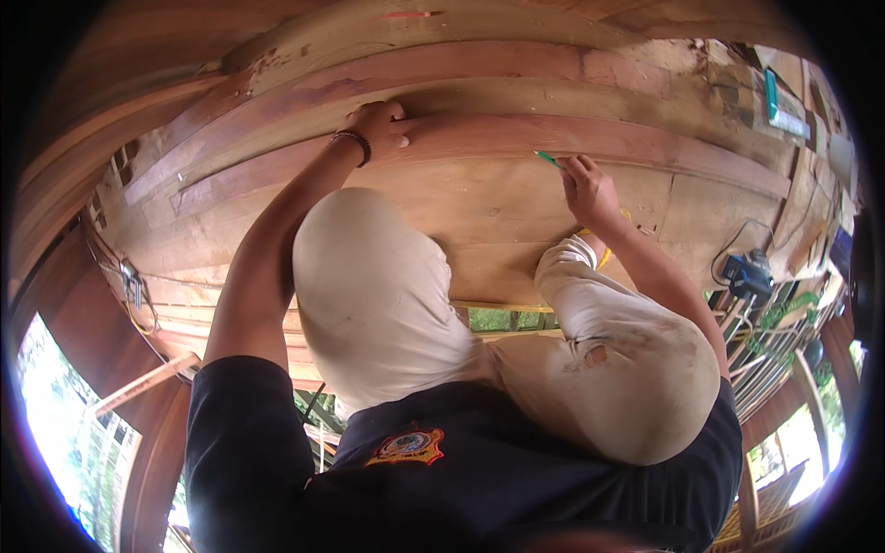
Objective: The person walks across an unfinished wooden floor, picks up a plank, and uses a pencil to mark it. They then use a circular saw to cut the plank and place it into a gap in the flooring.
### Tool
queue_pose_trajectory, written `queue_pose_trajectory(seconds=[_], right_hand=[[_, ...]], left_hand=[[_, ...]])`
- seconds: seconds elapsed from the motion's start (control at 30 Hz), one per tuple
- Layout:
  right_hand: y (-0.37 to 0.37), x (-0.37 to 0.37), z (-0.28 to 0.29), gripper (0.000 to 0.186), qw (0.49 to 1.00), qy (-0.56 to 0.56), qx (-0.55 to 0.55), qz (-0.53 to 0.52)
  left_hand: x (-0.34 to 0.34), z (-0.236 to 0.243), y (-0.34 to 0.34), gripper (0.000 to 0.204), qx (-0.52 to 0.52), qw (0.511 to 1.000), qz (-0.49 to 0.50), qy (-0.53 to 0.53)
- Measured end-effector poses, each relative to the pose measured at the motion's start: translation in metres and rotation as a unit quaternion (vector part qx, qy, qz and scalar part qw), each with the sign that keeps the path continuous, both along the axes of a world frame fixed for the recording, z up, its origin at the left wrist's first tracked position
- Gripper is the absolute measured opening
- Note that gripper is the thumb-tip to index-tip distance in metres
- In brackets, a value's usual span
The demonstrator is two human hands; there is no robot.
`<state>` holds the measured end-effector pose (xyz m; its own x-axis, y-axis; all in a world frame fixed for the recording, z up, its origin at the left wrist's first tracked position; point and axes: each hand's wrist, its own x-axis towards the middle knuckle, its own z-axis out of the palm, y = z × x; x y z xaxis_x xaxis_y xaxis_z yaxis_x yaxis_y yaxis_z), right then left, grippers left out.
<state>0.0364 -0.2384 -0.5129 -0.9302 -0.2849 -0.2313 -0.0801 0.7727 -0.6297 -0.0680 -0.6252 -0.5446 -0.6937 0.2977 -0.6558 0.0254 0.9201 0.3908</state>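
Observation:
A long reddish wooden board [516, 135] lies crosswise on a wide, pale wooden surface [498, 212] in front of my bent knees. On the board's left half is my left hand [376, 127], a dark beaded bracelet at its wrist, with thumb and fingers closed over the edge; some fingertips are hidden. A slim green pencil [548, 159] is pinched in my right hand [590, 192]. Its tip points up and left, close to the board's near edge; I cannot tell whether it touches the wood.
Another reddish board [442, 63] runs parallel farther off, and a thin red stick [408, 15] lies beyond. At right are a blue power tool [749, 275] with a dark cord and a teal-and-white object [784, 109]. Gaps open onto greenery below the near edge.

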Motion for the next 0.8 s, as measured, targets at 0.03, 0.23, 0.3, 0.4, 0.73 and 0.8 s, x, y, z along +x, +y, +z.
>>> queue_pose_trajectory(seconds=[0.03,0.23,0.3,0.4,0.73,0.8], right_hand=[[-0.009,0.0,0.001,0.021,1.0,-0.001,-0.001,0.016],[-0.063,-0.009,0.001,0.029,0.992,-0.034,0.017,0.124],[-0.081,-0.01,0.0,0.027,0.989,-0.061,0.026,0.133],[-0.092,-0.015,0.008,0.028,0.986,-0.096,0.016,0.134],[-0.038,-0.045,0.059,0.027,0.968,-0.154,0.073,0.183],[-0.048,-0.042,0.048,0.026,0.973,-0.138,0.066,0.171]], left_hand=[[0.002,0.001,0.0,0.045,-0.003,1.0,0.003,0.005],[0.008,0.013,0.0,0.049,-0.019,0.999,0.043,-0.017],[0.01,0.014,0.0,0.051,-0.023,0.999,0.045,-0.001],[0.015,0.015,-0.002,0.052,-0.046,0.997,0.057,0.019],[0.05,0.009,-0.107,0.058,-0.108,0.973,0.134,0.151],[0.057,0.003,-0.115,0.057,-0.089,0.972,0.137,0.169]])
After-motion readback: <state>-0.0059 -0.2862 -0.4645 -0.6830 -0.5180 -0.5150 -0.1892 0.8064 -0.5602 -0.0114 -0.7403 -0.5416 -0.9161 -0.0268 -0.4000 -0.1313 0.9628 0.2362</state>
